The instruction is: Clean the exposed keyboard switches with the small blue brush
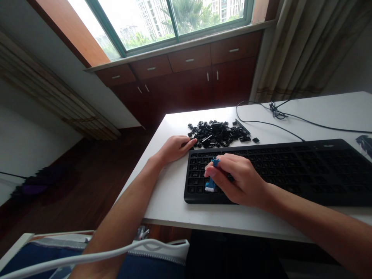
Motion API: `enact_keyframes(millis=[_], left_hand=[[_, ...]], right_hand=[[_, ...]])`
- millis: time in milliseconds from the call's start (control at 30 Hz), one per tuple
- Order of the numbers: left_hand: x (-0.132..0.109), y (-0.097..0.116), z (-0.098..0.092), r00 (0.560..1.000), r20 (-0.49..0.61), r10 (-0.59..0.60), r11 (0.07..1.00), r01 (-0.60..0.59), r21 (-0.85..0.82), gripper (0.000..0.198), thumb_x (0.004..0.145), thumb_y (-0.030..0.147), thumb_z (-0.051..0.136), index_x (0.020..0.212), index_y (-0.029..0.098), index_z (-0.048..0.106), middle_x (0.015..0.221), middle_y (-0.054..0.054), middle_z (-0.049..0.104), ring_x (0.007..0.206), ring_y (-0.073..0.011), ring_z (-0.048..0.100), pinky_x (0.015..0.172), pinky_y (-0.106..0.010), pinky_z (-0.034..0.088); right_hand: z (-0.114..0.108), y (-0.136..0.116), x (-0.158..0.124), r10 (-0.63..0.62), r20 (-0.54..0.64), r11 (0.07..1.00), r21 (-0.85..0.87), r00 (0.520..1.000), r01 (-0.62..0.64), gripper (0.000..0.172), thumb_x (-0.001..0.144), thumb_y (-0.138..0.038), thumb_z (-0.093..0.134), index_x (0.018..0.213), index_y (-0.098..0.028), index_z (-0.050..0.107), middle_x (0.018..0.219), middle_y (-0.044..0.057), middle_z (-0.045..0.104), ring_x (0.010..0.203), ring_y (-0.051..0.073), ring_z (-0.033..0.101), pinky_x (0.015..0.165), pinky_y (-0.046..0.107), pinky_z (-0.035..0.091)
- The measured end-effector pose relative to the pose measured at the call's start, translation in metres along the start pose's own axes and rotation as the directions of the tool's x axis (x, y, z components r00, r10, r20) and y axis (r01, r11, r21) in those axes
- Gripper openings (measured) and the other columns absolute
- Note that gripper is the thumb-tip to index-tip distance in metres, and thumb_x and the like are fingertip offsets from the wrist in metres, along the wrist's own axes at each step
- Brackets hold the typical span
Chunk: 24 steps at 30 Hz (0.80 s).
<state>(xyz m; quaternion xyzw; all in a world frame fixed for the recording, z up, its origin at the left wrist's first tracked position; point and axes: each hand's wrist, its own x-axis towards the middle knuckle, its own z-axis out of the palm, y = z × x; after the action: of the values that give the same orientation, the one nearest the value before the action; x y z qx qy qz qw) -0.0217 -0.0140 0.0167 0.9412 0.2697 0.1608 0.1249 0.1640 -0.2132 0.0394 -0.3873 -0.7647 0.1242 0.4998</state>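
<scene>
Backlit rm, window (172,17) glare, dim flr (95,174)

A white table (171,190) spans centre to right. On it lie a black keyboard (302,170), right; loose keycaps (217,134), centre; a cable (274,110), upper right.

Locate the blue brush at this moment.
In the head view, the blue brush is in the right hand, at the left end of the keyboard.

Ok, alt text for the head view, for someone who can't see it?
The right hand holds a blue brush over a black keyboard with bare key sockets; the left hand rests on the white desk at the edge of a pile of black keycaps.
</scene>
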Motion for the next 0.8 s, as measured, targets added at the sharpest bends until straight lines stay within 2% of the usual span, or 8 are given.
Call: enact_keyframes(millis=[167, 367, 533, 667, 800], left_hand=[[-0.0004, -0.0001, 0.0, 1.0, -0.002, -0.001, 1.0, 0.001, -0.003, 0.053, 0.101, 0.049, 0.044, 0.059, 0.017, 0.039, 0.058, 0.002, 0.041, 0.057, -0.0104, 0.037, 0.059, -0.027, 0.029], [-0.0008, 0.0003, -0.0006, 1.0, -0.022, 0.011, 1.0, -0.012, -0.022, 0.053, 0.1, 0.048, 0.045, 0.058, 0.017, 0.041, 0.058, 0.002, 0.041, 0.057, -0.0106, 0.036, 0.058, -0.027, 0.03], [-0.0004, 0.001, -0.0004, 1.0, -0.016, 0.005, 1.0, -0.006, -0.011, 0.053, 0.101, 0.049, 0.044, 0.058, 0.017, 0.041, 0.057, 0.002, 0.041, 0.057, -0.0106, 0.036, 0.058, -0.027, 0.029], [-0.0001, 0.0007, 0.0002, 1.0, -0.015, 0.004, 1.0, -0.004, -0.009, 0.054, 0.101, 0.049, 0.043, 0.058, 0.017, 0.041, 0.057, 0.002, 0.041, 0.056, -0.0105, 0.036, 0.058, -0.026, 0.029], [0.0001, 0.0004, -0.0003, 1.0, -0.005, -0.001, 1.0, 0.001, -0.006, 0.053, 0.101, 0.049, 0.044, 0.059, 0.017, 0.04, 0.057, 0.002, 0.042, 0.056, -0.0103, 0.037, 0.058, -0.026, 0.029]], right_hand=[[0.0032, 0.0033, -0.0014, -0.023, 0.044, 0.997, -0.069, 0.999, 0.026, 0.028, 0.101, -0.024, 0.05, 0.074, -0.017, 0.053, 0.065, 0.001, 0.058, 0.058, 0.012, 0.044, 0.058, 0.029, 0.037], [0.0014, 0.0031, -0.0004, -0.154, -0.022, 0.976, -0.163, 0.988, 0.148, 0.01, 0.099, -0.02, 0.054, 0.096, -0.015, 0.063, 0.08, 0.006, 0.069, 0.07, 0.016, 0.057, 0.066, 0.031, 0.044], [0.0, 0.0002, 0.0001, -0.07, 0.013, 0.997, -0.042, 0.997, 0.07, 0.019, 0.1, -0.019, 0.05, 0.082, -0.016, 0.058, 0.071, 0.004, 0.065, 0.061, 0.013, 0.052, 0.061, 0.03, 0.039], [0.0028, 0.0043, -0.0004, -0.053, 0.036, 0.995, -0.085, 0.998, 0.056, 0.029, 0.1, -0.023, 0.052, 0.072, -0.018, 0.052, 0.062, 0.0, 0.057, 0.056, 0.011, 0.042, 0.058, 0.029, 0.035], [0.0038, 0.0068, 0.0, -0.117, -0.018, 0.98, -0.166, 0.993, 0.113, 0.017, 0.1, -0.022, 0.054, 0.088, -0.016, 0.063, 0.073, 0.004, 0.067, 0.065, 0.014, 0.053, 0.064, 0.031, 0.041]])
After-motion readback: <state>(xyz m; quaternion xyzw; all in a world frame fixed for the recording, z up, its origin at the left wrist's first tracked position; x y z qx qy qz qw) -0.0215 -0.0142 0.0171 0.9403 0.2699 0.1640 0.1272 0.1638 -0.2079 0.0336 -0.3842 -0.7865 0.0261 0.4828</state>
